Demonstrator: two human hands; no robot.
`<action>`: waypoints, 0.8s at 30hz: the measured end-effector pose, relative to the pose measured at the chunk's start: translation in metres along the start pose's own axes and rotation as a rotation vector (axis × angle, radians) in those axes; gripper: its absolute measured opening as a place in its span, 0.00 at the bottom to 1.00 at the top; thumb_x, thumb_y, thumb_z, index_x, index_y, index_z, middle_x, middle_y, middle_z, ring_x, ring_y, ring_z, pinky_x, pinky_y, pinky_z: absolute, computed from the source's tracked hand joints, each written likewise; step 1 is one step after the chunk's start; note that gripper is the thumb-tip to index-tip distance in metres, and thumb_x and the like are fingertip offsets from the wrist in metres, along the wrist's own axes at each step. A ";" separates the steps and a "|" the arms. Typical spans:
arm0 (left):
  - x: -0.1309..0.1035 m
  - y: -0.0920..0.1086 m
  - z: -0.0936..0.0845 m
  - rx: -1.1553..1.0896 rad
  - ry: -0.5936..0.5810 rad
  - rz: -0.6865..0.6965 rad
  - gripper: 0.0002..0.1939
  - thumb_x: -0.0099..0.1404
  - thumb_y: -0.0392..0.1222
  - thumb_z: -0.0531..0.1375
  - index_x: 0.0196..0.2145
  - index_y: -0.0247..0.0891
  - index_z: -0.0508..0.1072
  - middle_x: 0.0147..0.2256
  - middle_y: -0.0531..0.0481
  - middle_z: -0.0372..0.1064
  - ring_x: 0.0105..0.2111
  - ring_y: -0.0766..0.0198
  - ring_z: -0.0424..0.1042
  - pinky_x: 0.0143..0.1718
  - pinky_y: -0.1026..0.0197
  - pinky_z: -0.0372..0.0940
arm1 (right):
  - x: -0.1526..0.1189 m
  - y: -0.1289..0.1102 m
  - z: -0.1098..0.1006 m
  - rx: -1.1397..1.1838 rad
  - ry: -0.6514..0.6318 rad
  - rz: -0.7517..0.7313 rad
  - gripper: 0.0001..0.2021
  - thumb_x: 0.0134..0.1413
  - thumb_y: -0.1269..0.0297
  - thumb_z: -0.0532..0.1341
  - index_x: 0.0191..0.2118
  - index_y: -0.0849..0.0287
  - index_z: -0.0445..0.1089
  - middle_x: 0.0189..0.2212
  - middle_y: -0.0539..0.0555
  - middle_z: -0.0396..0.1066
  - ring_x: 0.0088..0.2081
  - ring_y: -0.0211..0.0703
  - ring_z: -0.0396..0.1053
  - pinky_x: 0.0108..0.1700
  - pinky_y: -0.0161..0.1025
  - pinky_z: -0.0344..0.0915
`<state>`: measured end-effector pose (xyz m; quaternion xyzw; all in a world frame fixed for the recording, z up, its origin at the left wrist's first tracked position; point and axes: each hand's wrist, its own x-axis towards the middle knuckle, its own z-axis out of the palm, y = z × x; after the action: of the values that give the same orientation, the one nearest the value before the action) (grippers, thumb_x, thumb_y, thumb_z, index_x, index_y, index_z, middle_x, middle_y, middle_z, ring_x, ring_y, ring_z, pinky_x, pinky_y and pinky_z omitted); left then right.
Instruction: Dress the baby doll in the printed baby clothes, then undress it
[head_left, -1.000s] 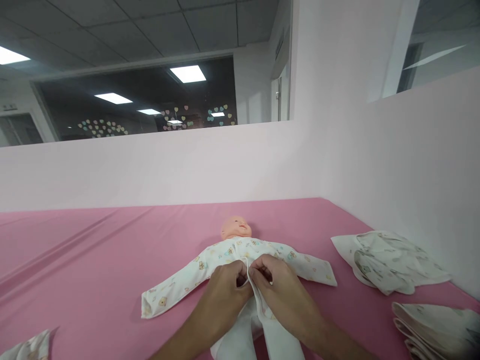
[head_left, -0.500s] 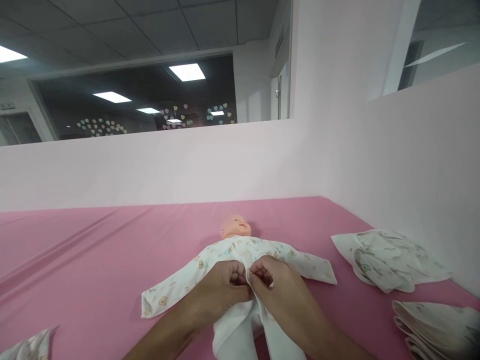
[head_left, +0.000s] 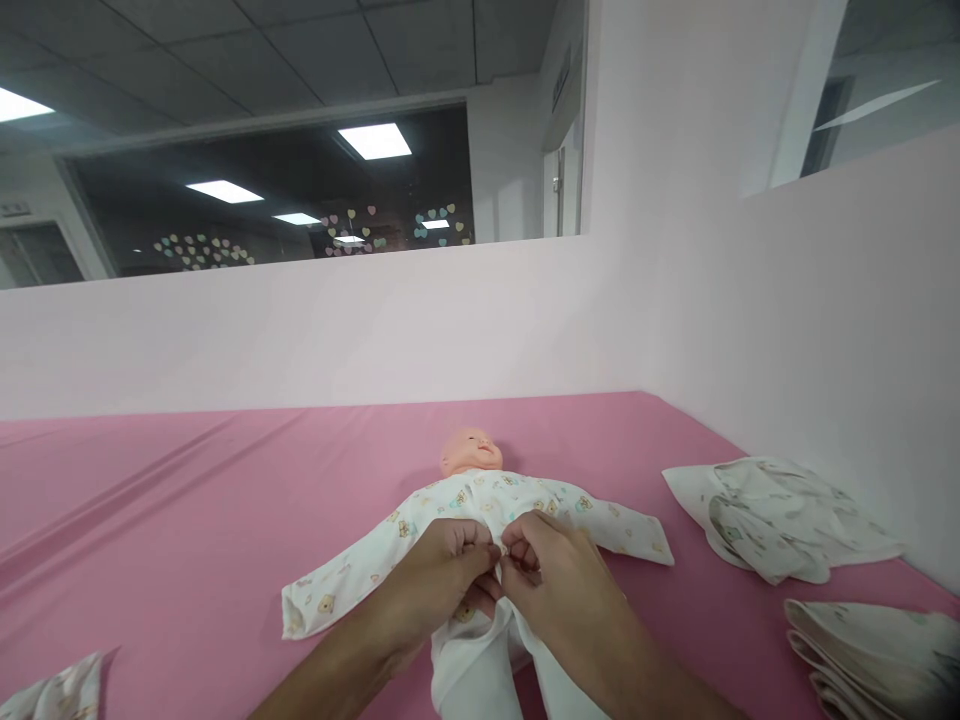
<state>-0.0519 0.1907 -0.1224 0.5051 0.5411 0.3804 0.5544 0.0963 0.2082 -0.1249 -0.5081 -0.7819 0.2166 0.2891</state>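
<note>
A baby doll (head_left: 472,452) lies on its back, its head toward the wall. It wears a white romper (head_left: 435,500) printed with small bears, both sleeves spread out sideways and the legs pointing toward me. At the middle of the romper's front, my left hand (head_left: 457,570) pinches the fabric edge between thumb and fingers. Right beside it, my right hand (head_left: 544,565) pinches the facing edge, the fingertips of both hands nearly meeting. Any fastener between the fingertips is too small to make out. My hands hide part of the belly.
A pink sheet (head_left: 187,500) covers the surface, bordered by white walls (head_left: 337,335). At the right lie a crumpled printed cloth (head_left: 787,515) and a folded stack of cloth (head_left: 877,650). Another piece of fabric (head_left: 60,690) shows at the lower left corner.
My fingertips have come closer together at the romper's front, and the left fingers have curled further under the cloth. The romper's lower front has shifted slightly. The doll stays in place.
</note>
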 end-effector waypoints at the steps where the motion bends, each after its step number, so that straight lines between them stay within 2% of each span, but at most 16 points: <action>1: 0.000 -0.001 0.000 0.013 0.009 -0.004 0.10 0.60 0.42 0.55 0.24 0.36 0.61 0.23 0.53 0.66 0.21 0.71 0.64 0.23 0.67 0.52 | 0.000 0.000 0.000 0.006 -0.003 0.000 0.08 0.48 0.76 0.53 0.27 0.57 0.65 0.30 0.52 0.71 0.33 0.42 0.66 0.32 0.36 0.53; 8: -0.004 0.001 0.007 0.090 0.045 0.030 0.12 0.63 0.41 0.53 0.23 0.38 0.57 0.17 0.60 0.57 0.16 0.75 0.53 0.18 0.69 0.45 | 0.000 0.000 -0.004 0.031 -0.055 0.026 0.06 0.48 0.74 0.52 0.25 0.57 0.61 0.30 0.50 0.70 0.33 0.42 0.64 0.31 0.37 0.52; 14: -0.004 0.004 0.008 0.097 0.043 0.003 0.17 0.61 0.50 0.57 0.24 0.40 0.54 0.16 0.63 0.48 0.15 0.75 0.46 0.18 0.68 0.41 | 0.000 0.002 -0.004 0.039 -0.035 -0.013 0.06 0.51 0.73 0.53 0.28 0.57 0.64 0.32 0.51 0.70 0.35 0.43 0.65 0.33 0.37 0.54; 18: -0.004 0.003 0.007 0.104 0.046 0.018 0.17 0.61 0.52 0.57 0.24 0.40 0.56 0.18 0.62 0.51 0.16 0.75 0.48 0.19 0.68 0.42 | -0.001 0.004 -0.005 0.078 -0.027 -0.042 0.07 0.51 0.73 0.53 0.32 0.55 0.66 0.33 0.50 0.70 0.35 0.42 0.65 0.33 0.37 0.55; 24: -0.004 0.005 0.003 0.113 0.061 0.006 0.16 0.61 0.50 0.56 0.23 0.38 0.58 0.19 0.59 0.56 0.16 0.74 0.54 0.20 0.67 0.48 | -0.001 0.001 -0.006 0.109 -0.064 0.011 0.04 0.50 0.70 0.55 0.28 0.56 0.63 0.29 0.49 0.69 0.33 0.41 0.64 0.30 0.36 0.54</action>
<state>-0.0483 0.1875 -0.1173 0.5253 0.5769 0.3660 0.5073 0.1015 0.2084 -0.1215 -0.4887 -0.7750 0.2764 0.2902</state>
